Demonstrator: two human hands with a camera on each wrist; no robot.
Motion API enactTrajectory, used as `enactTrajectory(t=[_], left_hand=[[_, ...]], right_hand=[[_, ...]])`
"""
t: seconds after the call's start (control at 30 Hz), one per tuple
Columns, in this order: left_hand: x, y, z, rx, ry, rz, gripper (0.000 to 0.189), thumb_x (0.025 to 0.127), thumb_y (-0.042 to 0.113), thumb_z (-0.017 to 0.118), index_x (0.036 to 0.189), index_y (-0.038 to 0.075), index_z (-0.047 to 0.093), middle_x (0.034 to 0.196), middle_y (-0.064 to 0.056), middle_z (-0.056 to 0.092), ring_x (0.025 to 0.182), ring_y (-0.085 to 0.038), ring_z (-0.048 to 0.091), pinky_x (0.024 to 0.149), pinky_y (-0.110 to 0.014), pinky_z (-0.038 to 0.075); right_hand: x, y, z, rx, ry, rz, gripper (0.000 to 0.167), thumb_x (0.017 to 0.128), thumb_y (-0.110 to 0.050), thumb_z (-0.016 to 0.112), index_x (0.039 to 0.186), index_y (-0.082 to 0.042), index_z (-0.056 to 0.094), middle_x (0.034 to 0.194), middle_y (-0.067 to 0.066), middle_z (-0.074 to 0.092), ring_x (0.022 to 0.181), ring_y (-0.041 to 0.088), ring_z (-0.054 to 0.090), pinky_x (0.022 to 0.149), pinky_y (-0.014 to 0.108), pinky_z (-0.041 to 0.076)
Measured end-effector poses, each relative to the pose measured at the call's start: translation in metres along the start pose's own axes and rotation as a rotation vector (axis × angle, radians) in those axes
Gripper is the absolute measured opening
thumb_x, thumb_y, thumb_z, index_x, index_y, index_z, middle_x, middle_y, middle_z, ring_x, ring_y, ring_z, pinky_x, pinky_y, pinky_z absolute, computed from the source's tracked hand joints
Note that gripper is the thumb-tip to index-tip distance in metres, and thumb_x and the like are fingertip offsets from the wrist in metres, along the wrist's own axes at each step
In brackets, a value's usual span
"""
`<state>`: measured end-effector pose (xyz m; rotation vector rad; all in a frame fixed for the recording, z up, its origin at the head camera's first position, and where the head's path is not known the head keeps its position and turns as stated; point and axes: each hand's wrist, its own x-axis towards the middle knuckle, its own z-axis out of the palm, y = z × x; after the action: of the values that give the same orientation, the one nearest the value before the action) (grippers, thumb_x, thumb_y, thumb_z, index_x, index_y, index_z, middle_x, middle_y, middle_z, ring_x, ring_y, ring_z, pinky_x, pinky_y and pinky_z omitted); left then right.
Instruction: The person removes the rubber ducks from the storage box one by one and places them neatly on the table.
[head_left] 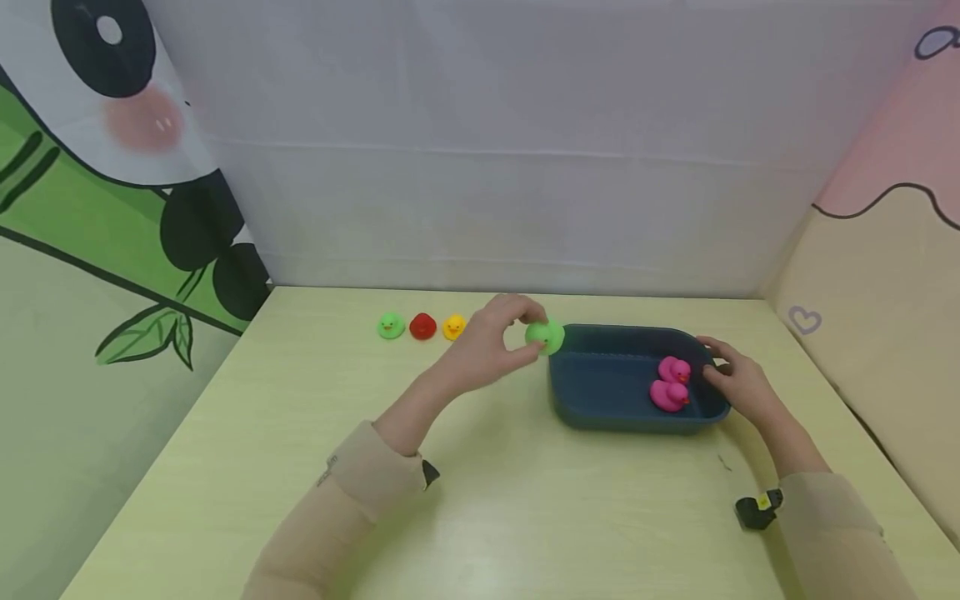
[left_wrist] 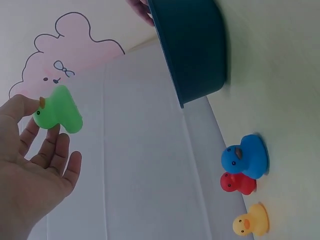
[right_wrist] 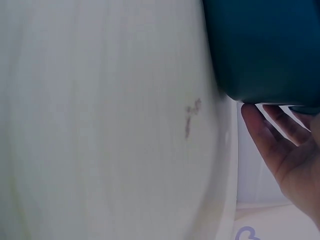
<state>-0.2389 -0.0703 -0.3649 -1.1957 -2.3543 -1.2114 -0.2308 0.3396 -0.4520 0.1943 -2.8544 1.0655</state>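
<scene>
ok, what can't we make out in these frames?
Blue duck: head view, apparently hidden behind the left hand.
Pink ducks: both wrist views, hidden by the tray wall.
Right hand: left wrist view, mostly lost to the tray and top edge.
Table mark: right wrist view, too blurred.

Blue tray (head_left: 603, 383): free room left; 2 pink ducks (head_left: 669, 396) and right hand (head_left: 741, 383) obstruct right
</scene>
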Motion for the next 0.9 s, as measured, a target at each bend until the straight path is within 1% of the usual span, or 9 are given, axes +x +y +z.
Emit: enactTrajectory(t=[0.1, 0.23, 0.33, 0.43, 0.53, 0.6, 0.7, 0.77, 0.9], left_hand=[[-0.006, -0.005, -0.006, 0.003, 0.023, 0.011, 0.023, 0.084, 0.013, 0.067, 0.105, 0.012, 0.059, 0.103, 0.003, 0.058, 0.099, -0.018, 0.052, 0.085, -0.028, 0.046], [-0.014, -0.012, -0.014, 0.000, 0.041, -0.005, 0.024, 0.083, 0.009, 0.068, 0.105, 0.010, 0.059, 0.104, 0.001, 0.058, 0.100, -0.016, 0.052, 0.085, -0.028, 0.048], [-0.020, -0.020, -0.020, -0.002, 0.049, -0.031, 0.024, 0.083, 0.009, 0.067, 0.105, 0.010, 0.059, 0.104, 0.001, 0.058, 0.099, -0.016, 0.052, 0.085, -0.032, 0.049], [-0.027, -0.028, -0.025, -0.007, 0.054, -0.066, 0.022, 0.084, 0.011, 0.066, 0.105, 0.012, 0.058, 0.103, 0.002, 0.057, 0.097, -0.016, 0.052, 0.085, -0.035, 0.047], [-0.034, -0.036, -0.030, -0.017, 0.061, -0.114, 0.022, 0.085, 0.013, 0.066, 0.105, 0.014, 0.059, 0.101, 0.003, 0.057, 0.095, -0.014, 0.051, 0.084, -0.036, 0.045], [-0.038, -0.041, -0.033, -0.021, 0.060, -0.138, 0.022, 0.085, 0.015, 0.066, 0.106, 0.014, 0.058, 0.102, 0.003, 0.057, 0.095, -0.014, 0.051, 0.085, -0.036, 0.045], [-0.044, -0.049, -0.037, -0.012, 0.052, -0.167, 0.023, 0.085, 0.015, 0.067, 0.106, 0.014, 0.058, 0.102, 0.002, 0.057, 0.096, -0.015, 0.051, 0.085, -0.035, 0.045], [-0.047, -0.053, -0.039, -0.004, 0.046, -0.179, 0.023, 0.085, 0.015, 0.067, 0.106, 0.014, 0.059, 0.102, 0.001, 0.057, 0.095, -0.017, 0.051, 0.085, -0.036, 0.046], [-0.051, -0.061, -0.041, -0.017, 0.031, -0.208, 0.023, 0.085, 0.014, 0.067, 0.106, 0.012, 0.058, 0.101, -0.001, 0.058, 0.096, -0.025, 0.054, 0.085, -0.043, 0.047]], right_hand=[[-0.003, -0.002, 0.001, 0.001, 0.012, 0.002, 0.049, 0.097, -0.011, 0.047, 0.142, 0.000, 0.034, 0.131, 0.035, 0.043, 0.108, 0.052, 0.053, 0.078, 0.044, 0.053], [-0.006, -0.005, 0.002, 0.003, 0.020, 0.005, 0.049, 0.097, -0.011, 0.047, 0.142, 0.000, 0.034, 0.130, 0.035, 0.043, 0.108, 0.053, 0.053, 0.079, 0.048, 0.053], [-0.009, -0.008, 0.002, 0.006, 0.023, 0.002, 0.049, 0.097, -0.011, 0.047, 0.142, 0.000, 0.034, 0.130, 0.036, 0.043, 0.107, 0.053, 0.053, 0.078, 0.048, 0.053], [-0.012, -0.008, 0.003, 0.010, 0.030, -0.006, 0.049, 0.096, -0.012, 0.049, 0.142, -0.001, 0.035, 0.130, 0.035, 0.044, 0.106, 0.053, 0.054, 0.075, 0.033, 0.054], [-0.016, -0.008, 0.003, 0.016, 0.041, -0.024, 0.048, 0.097, -0.014, 0.050, 0.141, -0.001, 0.037, 0.127, 0.035, 0.047, 0.105, 0.053, 0.055, 0.070, 0.017, 0.048], [-0.018, -0.007, 0.004, 0.028, 0.047, -0.031, 0.048, 0.097, -0.016, 0.051, 0.141, -0.001, 0.037, 0.127, 0.035, 0.048, 0.105, 0.054, 0.055, 0.069, 0.011, 0.044], [-0.022, -0.007, 0.006, 0.043, 0.057, -0.020, 0.049, 0.097, -0.019, 0.052, 0.141, -0.003, 0.038, 0.128, 0.034, 0.048, 0.107, 0.052, 0.054, 0.072, 0.009, 0.043], [-0.025, -0.007, 0.006, 0.060, 0.054, -0.015, 0.050, 0.097, -0.020, 0.053, 0.142, -0.004, 0.038, 0.130, 0.033, 0.047, 0.110, 0.052, 0.052, 0.076, 0.011, 0.045], [-0.031, -0.007, 0.005, 0.094, 0.023, -0.021, 0.053, 0.097, -0.022, 0.052, 0.144, -0.005, 0.035, 0.136, 0.032, 0.041, 0.116, 0.053, 0.046, 0.081, 0.011, 0.044]])
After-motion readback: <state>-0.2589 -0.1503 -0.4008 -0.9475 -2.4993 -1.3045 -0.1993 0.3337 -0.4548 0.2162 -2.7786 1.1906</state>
